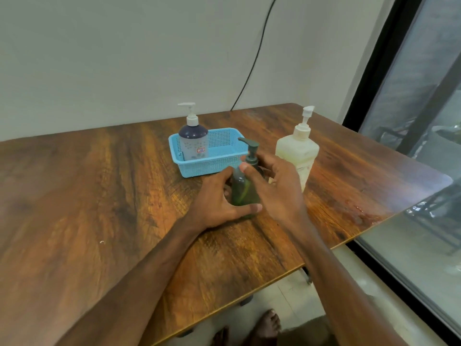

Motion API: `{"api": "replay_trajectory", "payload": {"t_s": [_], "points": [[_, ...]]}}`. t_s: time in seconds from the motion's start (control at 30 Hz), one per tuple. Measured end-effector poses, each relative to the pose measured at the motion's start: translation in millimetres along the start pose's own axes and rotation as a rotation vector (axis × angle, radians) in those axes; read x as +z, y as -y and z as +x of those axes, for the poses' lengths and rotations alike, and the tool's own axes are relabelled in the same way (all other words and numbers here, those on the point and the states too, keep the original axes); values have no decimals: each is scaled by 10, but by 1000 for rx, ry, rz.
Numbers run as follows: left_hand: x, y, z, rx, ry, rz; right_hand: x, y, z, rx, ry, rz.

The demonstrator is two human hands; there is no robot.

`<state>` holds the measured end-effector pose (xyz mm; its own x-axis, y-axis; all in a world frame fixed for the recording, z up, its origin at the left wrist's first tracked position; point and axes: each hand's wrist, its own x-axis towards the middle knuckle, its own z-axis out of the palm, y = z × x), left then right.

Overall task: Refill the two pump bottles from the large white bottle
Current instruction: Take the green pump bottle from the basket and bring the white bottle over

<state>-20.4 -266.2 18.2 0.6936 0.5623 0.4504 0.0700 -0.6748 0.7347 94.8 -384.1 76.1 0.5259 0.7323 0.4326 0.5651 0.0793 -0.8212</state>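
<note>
A dark green pump bottle (243, 188) stands upright on the wooden table (99, 196), in front of the blue basket. My left hand (217, 201) grips its body, thumb across the front low down. My right hand (274, 188) curls round its neck just below the green pump head. The large white pump bottle (298, 151) stands upright just right of my hands. A second pump bottle (193, 141), grey with a dark blue shoulder and white pump, stands in the left end of the basket.
The light blue perforated basket (224, 158) sits behind the green bottle. The table's right edge runs along a window with a black frame (374, 71). A black cable (254, 61) hangs down the wall. Bare feet show on the floor below the near edge.
</note>
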Motion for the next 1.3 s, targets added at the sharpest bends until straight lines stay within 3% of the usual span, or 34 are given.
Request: {"api": "replay_trajectory", "payload": {"t_s": [0.17,0.57,0.7,0.87,0.97,1.13,1.3], "points": [[-10,-4,3,29,-38,19,74,77,-27,2,-242,-14],[-89,-62,20,50,30,10,118,52,10,-60,-312,35],[-139,-77,17,-3,81,-9,69,33,30,-69,-207,25],[-203,-81,0,-55,140,-65,-123,-37,117,-89,167,66],[-194,-95,4,-55,147,-62,-142,-29,77,-106,261,90],[-175,-83,7,-94,173,-30,-54,49,-89,-58,-156,120],[-176,-67,1,-105,170,-54,104,122,-31,-49,-269,44]]}}
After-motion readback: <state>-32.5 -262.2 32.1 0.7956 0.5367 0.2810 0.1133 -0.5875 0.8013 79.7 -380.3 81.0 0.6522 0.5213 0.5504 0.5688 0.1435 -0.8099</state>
